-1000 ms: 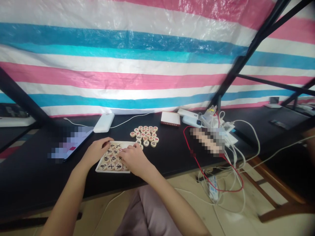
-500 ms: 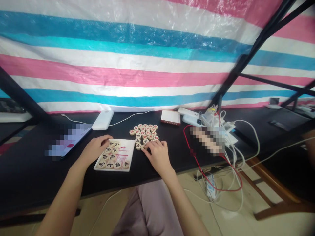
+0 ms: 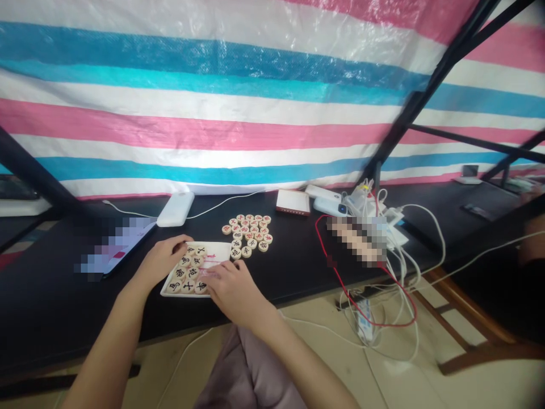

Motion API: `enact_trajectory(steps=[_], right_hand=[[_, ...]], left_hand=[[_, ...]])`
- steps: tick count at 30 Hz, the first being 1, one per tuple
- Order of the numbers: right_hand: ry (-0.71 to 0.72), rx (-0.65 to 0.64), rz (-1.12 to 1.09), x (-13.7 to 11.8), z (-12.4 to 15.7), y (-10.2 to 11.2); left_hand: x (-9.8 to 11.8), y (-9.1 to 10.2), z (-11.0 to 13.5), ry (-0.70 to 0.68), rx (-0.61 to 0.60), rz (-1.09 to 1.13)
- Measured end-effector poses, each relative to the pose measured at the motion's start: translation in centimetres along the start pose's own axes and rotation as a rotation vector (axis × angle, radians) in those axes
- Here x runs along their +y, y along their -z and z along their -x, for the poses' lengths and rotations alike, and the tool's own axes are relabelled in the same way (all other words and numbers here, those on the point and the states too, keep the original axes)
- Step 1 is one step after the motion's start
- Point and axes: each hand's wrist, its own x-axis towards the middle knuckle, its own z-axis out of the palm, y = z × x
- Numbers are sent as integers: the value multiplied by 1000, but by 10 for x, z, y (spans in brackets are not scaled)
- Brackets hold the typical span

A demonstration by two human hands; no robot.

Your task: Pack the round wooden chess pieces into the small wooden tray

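A shallow white box (image 3: pixel 220 250) lies on the black desk, with several black-lettered xiangqi pieces (image 3: pixel 192 274) in its left and lower part. My left hand (image 3: pixel 164 258) is at the upper left edge of the box, fingers curled closed on its rim. Over the right side of the box reaches my right hand (image 3: pixel 232 287), fingers bent together against the box floor beside the pieces. Whatever is between those fingertips is hidden. Beyond the box, loose xiangqi pieces (image 3: pixel 251 230) sit in a cluster, mostly red-lettered at the back and black-lettered in front.
To the left stand a tilted tablet (image 3: pixel 130 244) and a white power bank (image 3: pixel 176 208) with a cable. A white-topped box (image 3: pixel 293 202) and a phone (image 3: pixel 330 207) lie at the back. Tangled white cables and a red cable (image 3: pixel 340 284) occupy the right side.
My right hand has moved left and down, from the loose pieces to the inside of the white box. My left hand stays at the box's edge. The view has shifted slightly.
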Motion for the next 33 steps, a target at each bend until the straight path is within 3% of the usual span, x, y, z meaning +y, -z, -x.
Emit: enact_trajectory(steps=[13,19,24,28,33], right_hand=[[-8,-176,-142,10,-22,-2],[-41,-46,-245,13,-20,-1],[-286,151,-206,41,7,14],[-428,175,-88,60,28,18],[-437,200,65,62,31,8]], left_hand=[[2,1,0,16,-9,-11],[1,1,0,8,-2,-13],[1,0,1,43,-14,-21],[-2,-1,0,47,-8,-20],[0,1,1,40,-7,-17]])
